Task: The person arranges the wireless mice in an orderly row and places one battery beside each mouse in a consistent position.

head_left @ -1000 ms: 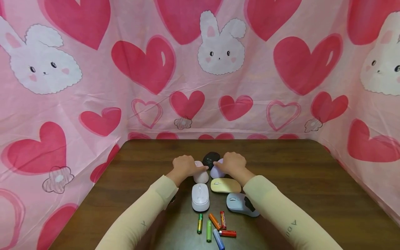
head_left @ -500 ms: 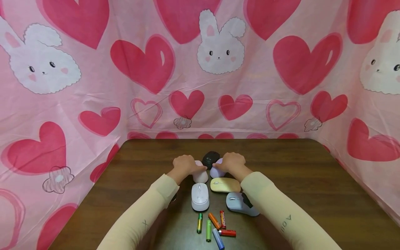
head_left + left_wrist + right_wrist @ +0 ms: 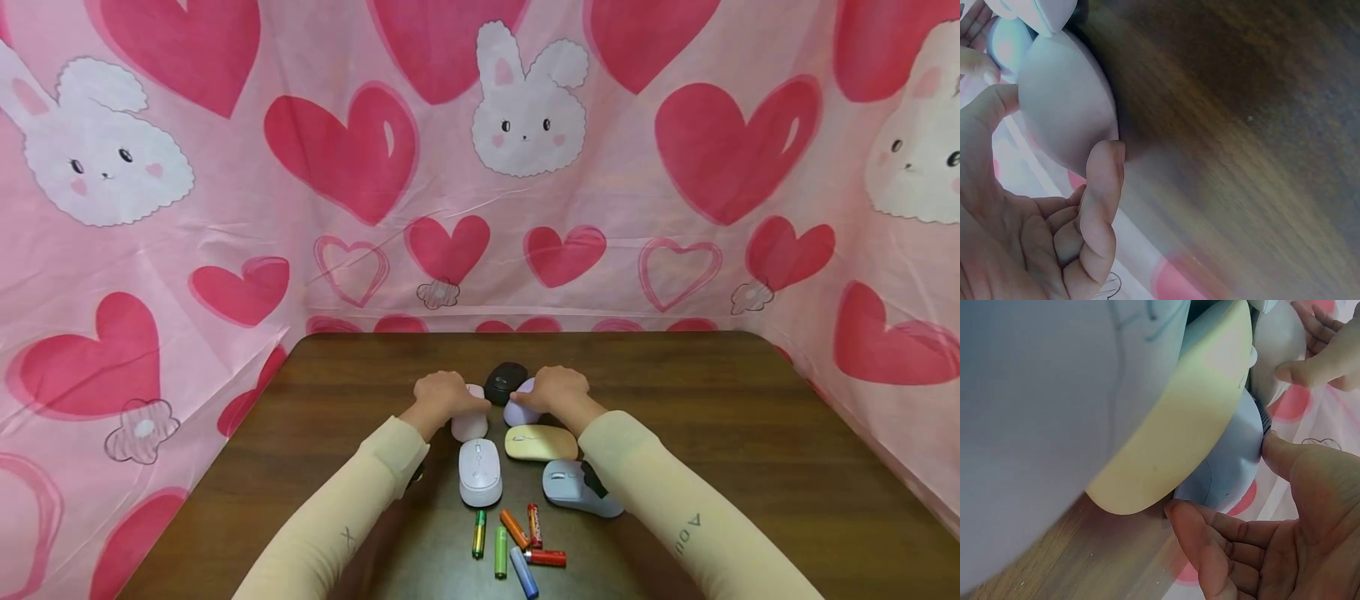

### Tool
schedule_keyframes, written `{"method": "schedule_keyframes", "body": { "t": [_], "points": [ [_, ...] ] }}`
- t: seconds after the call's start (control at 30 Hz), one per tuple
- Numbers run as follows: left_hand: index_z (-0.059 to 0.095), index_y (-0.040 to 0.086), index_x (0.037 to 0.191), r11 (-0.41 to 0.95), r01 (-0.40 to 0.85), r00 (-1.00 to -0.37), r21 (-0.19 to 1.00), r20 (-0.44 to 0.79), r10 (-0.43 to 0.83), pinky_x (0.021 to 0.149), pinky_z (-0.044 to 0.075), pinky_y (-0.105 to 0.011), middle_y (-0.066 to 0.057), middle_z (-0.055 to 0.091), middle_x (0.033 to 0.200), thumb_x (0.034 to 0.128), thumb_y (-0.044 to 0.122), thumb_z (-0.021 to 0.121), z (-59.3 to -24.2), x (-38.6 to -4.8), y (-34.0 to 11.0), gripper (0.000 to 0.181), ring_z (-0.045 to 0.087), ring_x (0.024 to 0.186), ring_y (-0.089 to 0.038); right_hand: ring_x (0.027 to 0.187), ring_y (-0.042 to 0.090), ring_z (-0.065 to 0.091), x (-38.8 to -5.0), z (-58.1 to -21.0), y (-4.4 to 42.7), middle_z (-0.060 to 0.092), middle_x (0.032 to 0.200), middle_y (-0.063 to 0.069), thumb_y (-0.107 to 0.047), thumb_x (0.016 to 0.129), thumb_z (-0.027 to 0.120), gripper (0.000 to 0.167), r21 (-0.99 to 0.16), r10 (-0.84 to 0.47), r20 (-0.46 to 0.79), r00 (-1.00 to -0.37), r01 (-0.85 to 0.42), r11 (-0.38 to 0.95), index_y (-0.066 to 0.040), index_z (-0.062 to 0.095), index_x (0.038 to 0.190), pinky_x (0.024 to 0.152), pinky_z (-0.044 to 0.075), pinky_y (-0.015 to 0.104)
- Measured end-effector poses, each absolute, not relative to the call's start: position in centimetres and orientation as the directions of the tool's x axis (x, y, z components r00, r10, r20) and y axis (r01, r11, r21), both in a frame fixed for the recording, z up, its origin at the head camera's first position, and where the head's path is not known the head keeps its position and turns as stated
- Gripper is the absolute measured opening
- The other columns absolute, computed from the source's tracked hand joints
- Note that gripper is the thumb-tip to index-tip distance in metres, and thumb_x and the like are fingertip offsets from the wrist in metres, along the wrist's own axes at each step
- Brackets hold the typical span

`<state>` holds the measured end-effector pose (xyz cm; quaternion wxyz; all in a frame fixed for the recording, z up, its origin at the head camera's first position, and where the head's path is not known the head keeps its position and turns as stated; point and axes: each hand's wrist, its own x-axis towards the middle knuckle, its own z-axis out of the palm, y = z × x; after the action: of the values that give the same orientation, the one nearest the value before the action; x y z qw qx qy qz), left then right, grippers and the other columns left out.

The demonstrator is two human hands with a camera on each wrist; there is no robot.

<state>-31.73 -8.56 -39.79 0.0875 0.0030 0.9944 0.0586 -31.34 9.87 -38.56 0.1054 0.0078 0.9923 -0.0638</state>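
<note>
My left hand (image 3: pixel 444 395) grips a pale pink computer mouse (image 3: pixel 469 427) between thumb and fingers. In the left wrist view the thumb touches one side of that mouse and a fingertip the other. A lavender mouse (image 3: pixel 519 412) is pinched likewise by my right hand (image 3: pixel 561 392); in the right wrist view its rounded back shows between thumb and forefinger. Both mice sit on the table. Just behind them, between the hands, is a black mouse (image 3: pixel 505 382). The fingers' far sides are hidden in the head view.
Closer to me lie a white mouse (image 3: pixel 480 473), a yellow mouse (image 3: pixel 542 443) and a grey-blue mouse (image 3: pixel 566 487), partly hidden by my right sleeve. Several coloured batteries (image 3: pixel 501 552) are scattered near the front of the brown table (image 3: pixel 675 392). A pink heart-patterned cloth (image 3: pixel 345 150) encloses the table.
The pale pink mouse has shifted slightly left in my left hand, widening the space between it and the lavender mouse. My right hand stays nearly still on the lavender mouse.
</note>
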Motion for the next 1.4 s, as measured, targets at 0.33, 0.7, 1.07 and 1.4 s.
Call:
{"method": "schedule_keyframes", "body": {
  "t": [0.33, 0.7, 1.07, 1.4],
  "points": [
    [0.069, 0.009, 0.098, 0.992, 0.014, -0.985, 0.123, -0.167, 0.035, 0.069, 0.047, -0.041, -0.006, 0.061, 0.083, 0.0695, 0.064, 0.068, -39.6, -31.4, -9.0, 0.062, 0.056, 0.077, -0.024, 0.088, 0.028, 0.06, -31.3, -38.5, 10.0, 0.066, 0.104, 0.011, -0.069, 0.081, 0.059, 0.069, -0.131, -0.006, -0.207, -0.978, 0.022, 0.991, -0.008, 0.069, 0.113, 0.071, 0.049, 0.042],
    [0.067, 0.008, 0.101, 0.994, 0.021, -0.99, 0.11, -0.135, 0.036, 0.065, 0.047, -0.04, -0.006, 0.06, 0.083, 0.0707, 0.064, 0.069, -39.4, -32.1, -10.8, 0.064, 0.056, 0.075, -0.024, 0.086, 0.027, 0.059, -31.4, -38.6, 10.0, 0.065, 0.107, 0.013, -0.076, 0.081, 0.052, 0.078, -0.127, 0.005, -0.215, -0.977, 0.033, 0.991, -0.008, 0.069, 0.116, 0.067, 0.048, 0.04],
    [0.066, 0.005, 0.098, 0.993, -0.005, -0.994, 0.121, -0.105, 0.008, 0.059, 0.048, -0.039, -0.009, 0.059, 0.081, 0.0724, 0.062, 0.068, -39.1, -32.8, -13.8, 0.062, 0.056, 0.071, -0.025, 0.088, 0.027, 0.058, -31.6, -38.4, 9.7, 0.064, 0.108, 0.013, -0.075, 0.08, 0.053, 0.079, -0.117, 0.016, -0.22, -0.975, 0.043, 0.992, -0.008, 0.068, 0.118, 0.068, 0.048, 0.038],
    [0.065, 0.003, 0.098, 0.992, -0.035, -0.997, 0.118, -0.072, -0.027, 0.058, 0.048, -0.04, -0.011, 0.06, 0.082, 0.0733, 0.06, 0.067, -39.4, -33.6, -15.8, 0.062, 0.056, 0.071, -0.027, 0.093, 0.027, 0.059, -32.1, -38.9, 9.4, 0.064, 0.115, 0.013, -0.079, 0.079, 0.049, 0.085, -0.091, 0.045, -0.223, -0.974, 0.067, 0.994, -0.007, 0.067, 0.12, 0.069, 0.048, 0.039]
  ]
}}
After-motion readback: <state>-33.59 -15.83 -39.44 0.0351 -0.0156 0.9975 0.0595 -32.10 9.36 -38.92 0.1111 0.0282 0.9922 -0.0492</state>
